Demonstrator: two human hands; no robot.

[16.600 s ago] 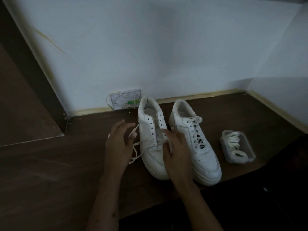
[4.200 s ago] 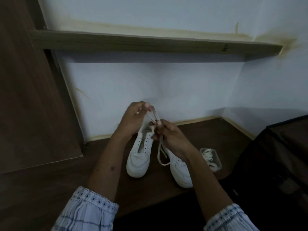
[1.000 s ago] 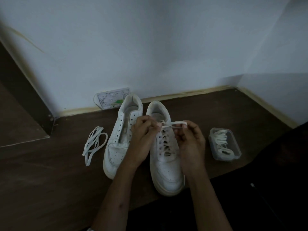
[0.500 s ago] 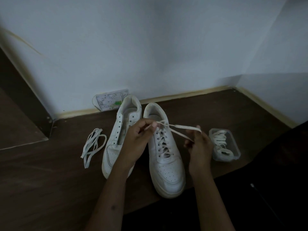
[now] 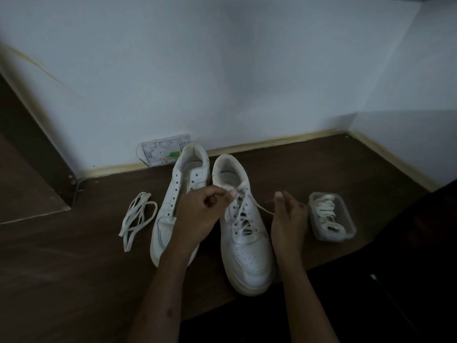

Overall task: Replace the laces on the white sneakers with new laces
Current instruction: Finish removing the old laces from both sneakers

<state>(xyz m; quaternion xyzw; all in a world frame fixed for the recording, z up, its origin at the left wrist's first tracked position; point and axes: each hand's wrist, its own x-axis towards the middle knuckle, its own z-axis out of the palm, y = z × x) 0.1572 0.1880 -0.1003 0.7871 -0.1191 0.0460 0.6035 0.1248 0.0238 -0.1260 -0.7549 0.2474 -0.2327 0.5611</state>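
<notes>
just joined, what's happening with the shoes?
A person is unlacing the right sneaker. The left hand pinches its lace near the top eyelets; the right hand holds the lace's loose end off to the side. The left sneaker is already bare, with a removed lace lying on the wooden surface beside it. A clear box of laces sits to the right.

Two sneakers stood side by side at the table's [image 5: 321,169] centre, heels at 12 o'clock against the wall. The unlaced sneaker [image 5: 178,194] sat at 9 o'clock of the laced sneaker [image 5: 247,243]. A loose lace [image 5: 137,216] lay farther toward 9 o'clock; a box of laces [image 5: 331,216] sat at 3 o'clock. A card [image 5: 163,150] leaned behind the heels.
</notes>
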